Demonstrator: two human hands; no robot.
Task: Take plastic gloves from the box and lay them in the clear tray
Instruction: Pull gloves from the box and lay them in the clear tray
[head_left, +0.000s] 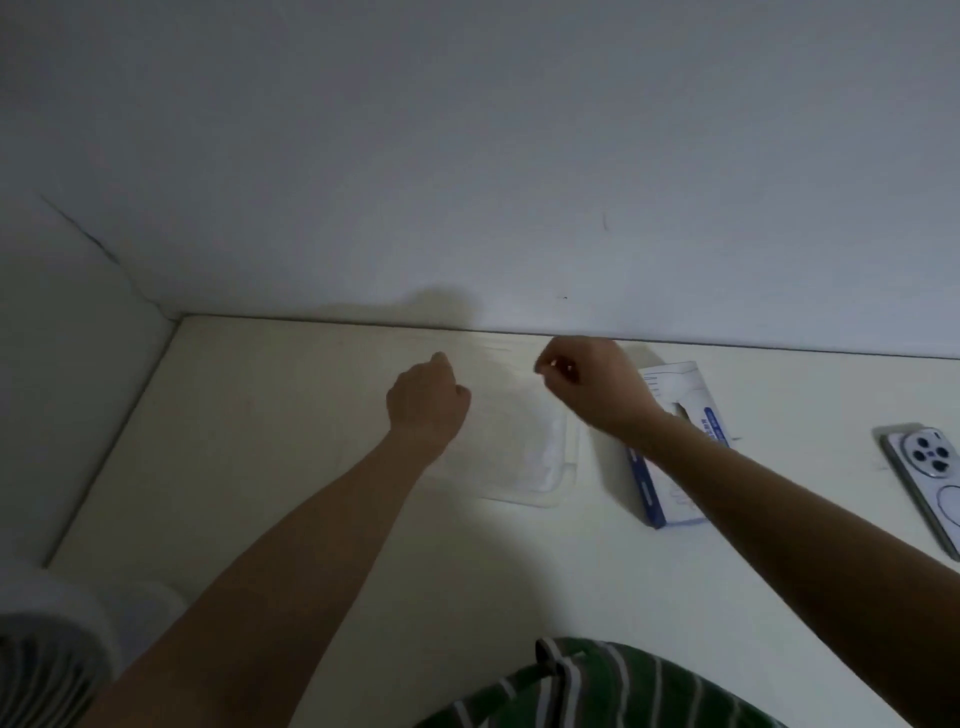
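Head view.
- Left hand (428, 400): fingers curled, above the table (260, 441); contents cannot be told.
- Right hand (587, 384): thumb and fingertips pinched together; grasp equally unclear.
- Clear tray (550, 501): below and between the hands, holding pale folded plastic gloves (540, 457).
- Blue-white glove box (670, 483): beside the tray, crossed by the right forearm.
- Phone (924, 483): far right.

The box (670, 387) sits half hidden under the right forearm (727, 467), its print too small to read, and the phone (922, 483) runs off the right edge. The fan (47, 670) at bottom left and the striped shirt (597, 691) are cut by the frame too. In this dim light the clear tray (550, 501) barely shows, and whether the curled left grip (428, 400) and right grip (587, 384) pinch a glove can't be told.
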